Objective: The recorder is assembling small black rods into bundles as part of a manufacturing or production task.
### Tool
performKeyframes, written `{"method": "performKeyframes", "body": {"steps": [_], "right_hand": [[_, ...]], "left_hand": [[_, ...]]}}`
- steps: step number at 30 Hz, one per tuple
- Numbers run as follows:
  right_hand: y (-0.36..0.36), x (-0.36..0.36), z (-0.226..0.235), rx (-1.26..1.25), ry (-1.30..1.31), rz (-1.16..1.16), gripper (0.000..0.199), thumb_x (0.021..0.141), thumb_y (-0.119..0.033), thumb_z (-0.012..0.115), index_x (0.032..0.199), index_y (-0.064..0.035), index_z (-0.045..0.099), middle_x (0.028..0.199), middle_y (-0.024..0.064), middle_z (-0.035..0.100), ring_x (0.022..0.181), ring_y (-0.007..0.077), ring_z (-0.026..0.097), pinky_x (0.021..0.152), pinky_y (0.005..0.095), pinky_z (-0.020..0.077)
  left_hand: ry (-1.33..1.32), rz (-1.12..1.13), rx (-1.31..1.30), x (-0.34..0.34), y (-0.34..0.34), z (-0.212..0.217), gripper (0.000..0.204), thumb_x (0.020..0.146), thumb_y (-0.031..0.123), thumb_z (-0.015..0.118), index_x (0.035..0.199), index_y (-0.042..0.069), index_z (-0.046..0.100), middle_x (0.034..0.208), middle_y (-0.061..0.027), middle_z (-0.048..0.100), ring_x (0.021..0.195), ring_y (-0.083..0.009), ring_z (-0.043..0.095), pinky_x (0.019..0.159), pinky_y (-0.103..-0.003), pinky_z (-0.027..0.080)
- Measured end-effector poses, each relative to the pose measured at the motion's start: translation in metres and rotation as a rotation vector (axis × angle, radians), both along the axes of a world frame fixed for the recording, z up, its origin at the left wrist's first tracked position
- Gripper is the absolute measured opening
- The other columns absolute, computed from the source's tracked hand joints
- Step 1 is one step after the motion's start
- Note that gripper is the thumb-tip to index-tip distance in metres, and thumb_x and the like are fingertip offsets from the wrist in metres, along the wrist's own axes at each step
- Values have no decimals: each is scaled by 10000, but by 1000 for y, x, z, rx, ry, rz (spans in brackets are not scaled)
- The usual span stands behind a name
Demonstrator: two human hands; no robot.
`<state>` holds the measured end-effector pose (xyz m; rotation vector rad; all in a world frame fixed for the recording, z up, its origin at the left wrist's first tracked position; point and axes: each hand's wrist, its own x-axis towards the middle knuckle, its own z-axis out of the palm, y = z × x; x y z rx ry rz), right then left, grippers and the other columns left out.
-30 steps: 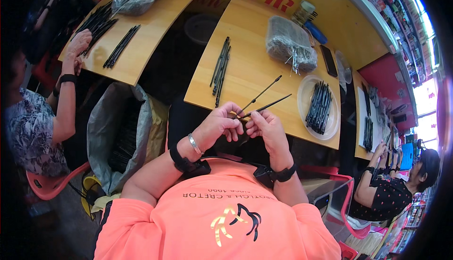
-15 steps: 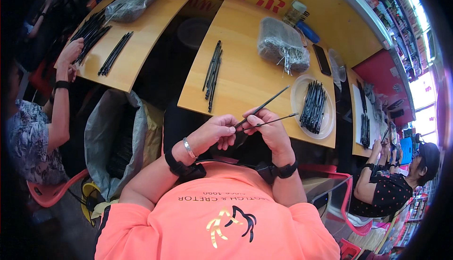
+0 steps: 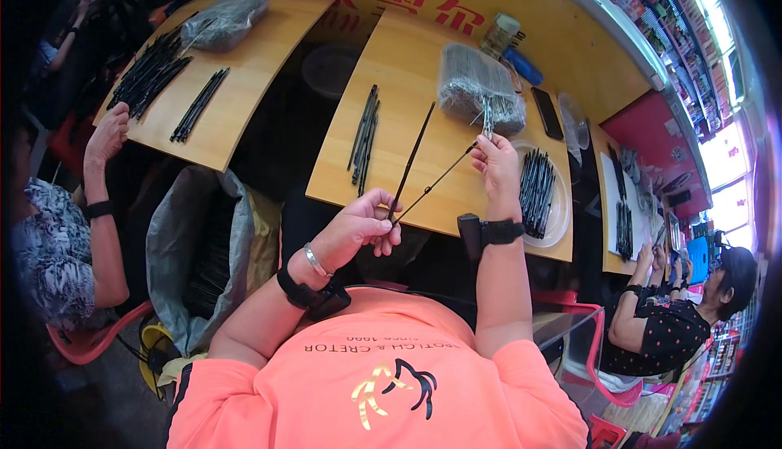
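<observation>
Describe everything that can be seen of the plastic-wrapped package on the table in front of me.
The package is a rounded block, clear-wrapped and shiny, plastic by its look. Thin greyish strands show inside, and a silvery bunch sticks out of its near end. It lies on the wooden table, left of a dark phone. Your right hand is at this bunch; whether gripping, I cannot tell.
</observation>
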<state>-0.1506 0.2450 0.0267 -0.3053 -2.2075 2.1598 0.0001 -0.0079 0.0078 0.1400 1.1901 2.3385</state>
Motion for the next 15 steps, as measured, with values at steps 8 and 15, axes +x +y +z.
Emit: {"method": "performKeyframes", "body": {"steps": [8, 15], "right_hand": [[7, 29, -6, -175, -143, 211, 210, 840, -96, 616, 1030, -35, 552, 755, 14, 592, 617, 79, 564, 542, 196, 465], [-7, 102, 2, -335, -343, 428, 120, 850, -106, 608, 946, -46, 569, 762, 58, 636, 622, 118, 619, 556, 231, 520]], "left_hand": [[30, 28, 20, 2, -1, 2, 262, 844, 49, 490, 1099, 48, 425, 815, -146, 625, 598, -158, 591, 533, -222, 452], [8, 32, -39, 2, -2, 6, 279, 838, 63, 494, 1104, 61, 410, 769, -134, 631, 521, -135, 552, 469, -203, 406]]}}
